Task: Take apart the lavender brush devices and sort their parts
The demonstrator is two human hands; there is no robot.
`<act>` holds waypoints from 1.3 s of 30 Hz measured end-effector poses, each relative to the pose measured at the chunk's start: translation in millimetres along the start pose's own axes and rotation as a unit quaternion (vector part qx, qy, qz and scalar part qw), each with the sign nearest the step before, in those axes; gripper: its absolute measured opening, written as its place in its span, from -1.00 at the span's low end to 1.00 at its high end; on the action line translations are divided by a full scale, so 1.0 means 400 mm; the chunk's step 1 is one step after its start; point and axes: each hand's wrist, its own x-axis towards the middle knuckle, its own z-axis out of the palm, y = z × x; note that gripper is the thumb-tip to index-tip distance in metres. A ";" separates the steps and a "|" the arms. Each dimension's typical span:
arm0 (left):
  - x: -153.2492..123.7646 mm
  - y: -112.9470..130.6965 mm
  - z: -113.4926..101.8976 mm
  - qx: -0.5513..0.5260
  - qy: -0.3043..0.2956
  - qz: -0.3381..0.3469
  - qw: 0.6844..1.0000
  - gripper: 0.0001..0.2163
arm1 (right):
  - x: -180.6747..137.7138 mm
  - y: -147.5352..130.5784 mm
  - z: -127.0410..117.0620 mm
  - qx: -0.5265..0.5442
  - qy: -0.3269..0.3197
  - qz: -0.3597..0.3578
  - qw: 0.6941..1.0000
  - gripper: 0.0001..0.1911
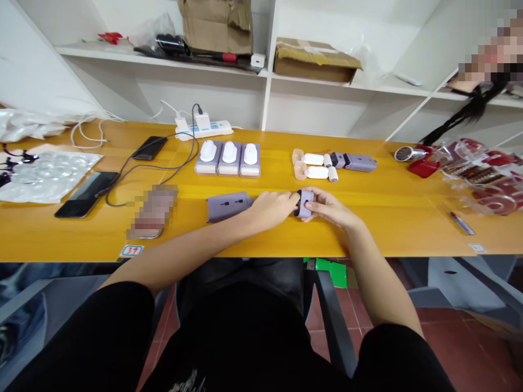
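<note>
A short lavender housing [304,209] is held, dark open end facing left; left of it lies a longer lavender casing [229,209] with two black marks.

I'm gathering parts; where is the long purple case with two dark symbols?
In the head view, the long purple case lies left of centre on the orange-yellow tabletop, just left of the left hand and in front of three purple-and-white boxes.

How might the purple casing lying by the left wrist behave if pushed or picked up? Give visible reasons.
The purple casing would probably stay stiff when lifted, as its edges look straight. Pushed, it would likely slide rather than roll, given its flat-looking side. It seems unlikely to tip, since it lies low on the table.
</note>
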 end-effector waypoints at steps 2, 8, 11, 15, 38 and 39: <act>-0.010 -0.014 0.009 -0.025 -0.015 -0.018 0.999 -0.69 | 0.003 0.008 -0.002 -0.027 0.007 -0.012 1.000 -0.39; -0.018 -0.054 0.007 -0.293 -0.065 -0.032 0.953 -0.77 | -0.001 -0.005 0.022 -0.139 -0.012 -0.075 0.987 -0.34; -0.018 -0.070 -0.001 -0.489 -0.142 -0.065 0.858 -0.80 | -0.023 -0.030 0.042 -0.173 -0.015 -0.055 0.983 -0.36; -0.032 -0.075 -0.008 -0.693 -0.244 -0.158 0.660 -0.74 | -0.059 -0.057 0.063 -0.229 0.011 -0.075 0.971 -0.41; -0.097 -0.072 -0.010 -0.346 -0.099 -0.033 0.933 -0.84 | -0.008 -0.036 -0.409 -0.300 0.464 0.104 0.827 -0.80; -0.097 -0.067 -0.011 -0.320 -0.092 -0.025 0.942 -0.84 | 0.012 -0.034 -0.420 -0.343 0.461 0.116 0.810 -0.82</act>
